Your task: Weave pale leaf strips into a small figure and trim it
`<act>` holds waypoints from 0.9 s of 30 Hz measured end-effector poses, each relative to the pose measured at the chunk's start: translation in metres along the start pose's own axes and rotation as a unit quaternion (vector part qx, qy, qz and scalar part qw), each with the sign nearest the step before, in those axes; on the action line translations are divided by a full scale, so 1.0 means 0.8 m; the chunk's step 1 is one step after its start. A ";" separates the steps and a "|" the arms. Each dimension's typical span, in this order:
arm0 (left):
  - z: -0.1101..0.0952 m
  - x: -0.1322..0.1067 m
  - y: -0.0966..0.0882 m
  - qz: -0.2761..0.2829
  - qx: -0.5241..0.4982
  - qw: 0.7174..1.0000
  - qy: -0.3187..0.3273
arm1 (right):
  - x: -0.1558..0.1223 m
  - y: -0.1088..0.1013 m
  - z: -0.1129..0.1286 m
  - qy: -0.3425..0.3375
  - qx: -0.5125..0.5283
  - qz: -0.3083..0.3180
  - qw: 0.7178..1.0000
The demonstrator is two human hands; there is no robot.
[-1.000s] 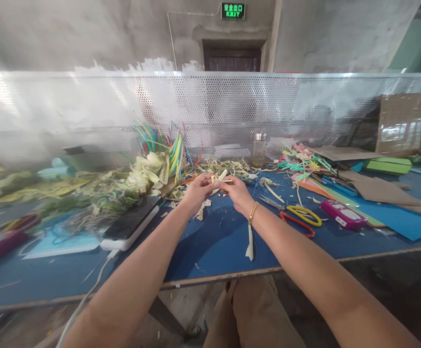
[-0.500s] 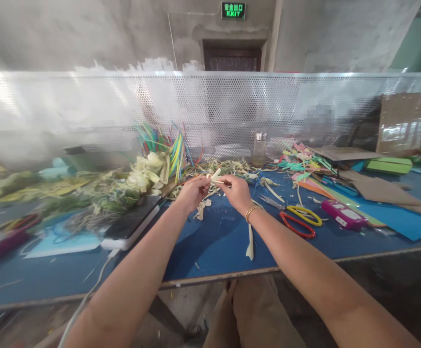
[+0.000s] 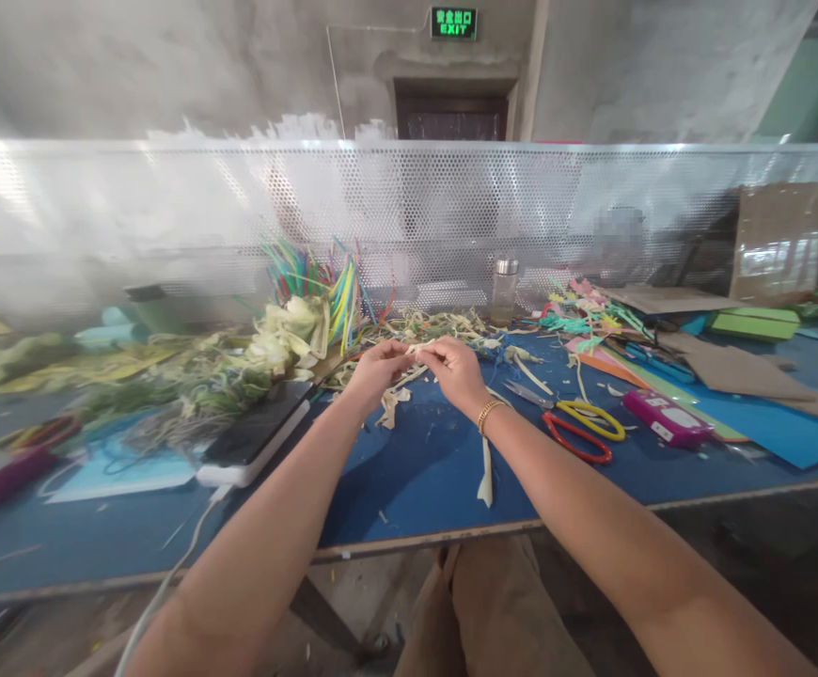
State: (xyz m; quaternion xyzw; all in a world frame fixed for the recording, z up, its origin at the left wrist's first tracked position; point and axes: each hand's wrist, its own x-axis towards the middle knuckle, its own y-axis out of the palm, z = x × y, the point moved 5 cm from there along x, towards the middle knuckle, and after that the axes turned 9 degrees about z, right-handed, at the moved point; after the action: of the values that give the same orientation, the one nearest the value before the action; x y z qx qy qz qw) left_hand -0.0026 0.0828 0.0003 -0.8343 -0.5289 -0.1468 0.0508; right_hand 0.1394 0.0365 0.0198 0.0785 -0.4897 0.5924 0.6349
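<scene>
My left hand (image 3: 373, 369) and my right hand (image 3: 455, 369) meet above the blue table (image 3: 416, 470), fingers pinched on a small pale yellow leaf strip (image 3: 419, 349) held between them. A gold bracelet circles my right wrist. More pale strip scraps (image 3: 391, 404) lie under the hands, and one long strip (image 3: 485, 470) lies near the table's front edge.
Scissors with yellow and red handles (image 3: 578, 428) lie right of my hands, then a pink box (image 3: 667, 417) and coloured paper sheets (image 3: 768, 414). A phone on a white pad (image 3: 254, 437), a heap of leaves (image 3: 268, 353), coloured straws (image 3: 331, 282) and a glass jar (image 3: 504, 291) stand by the perforated screen.
Both hands have turned the strip between the fingers and dropped slightly toward the table. The strip's end that stuck up earlier is now folded down between the fingertips.
</scene>
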 end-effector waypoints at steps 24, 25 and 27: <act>-0.007 0.001 0.006 0.017 0.160 0.984 0.072 | -0.009 0.018 -0.050 0.258 0.268 -0.008 0.928; -0.006 0.001 0.005 0.018 0.163 0.984 0.065 | -0.008 0.016 -0.050 0.251 0.248 -0.013 0.936; -0.005 0.000 0.005 0.021 0.154 0.987 0.048 | -0.007 0.011 -0.050 0.227 0.192 -0.021 0.955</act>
State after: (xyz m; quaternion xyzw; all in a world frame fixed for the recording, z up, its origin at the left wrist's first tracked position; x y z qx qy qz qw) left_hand 0.0003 0.0803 0.0042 -0.8195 -0.5245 -0.1025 0.2070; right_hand 0.1542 0.0623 -0.0087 0.0723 -0.2081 0.6641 0.7145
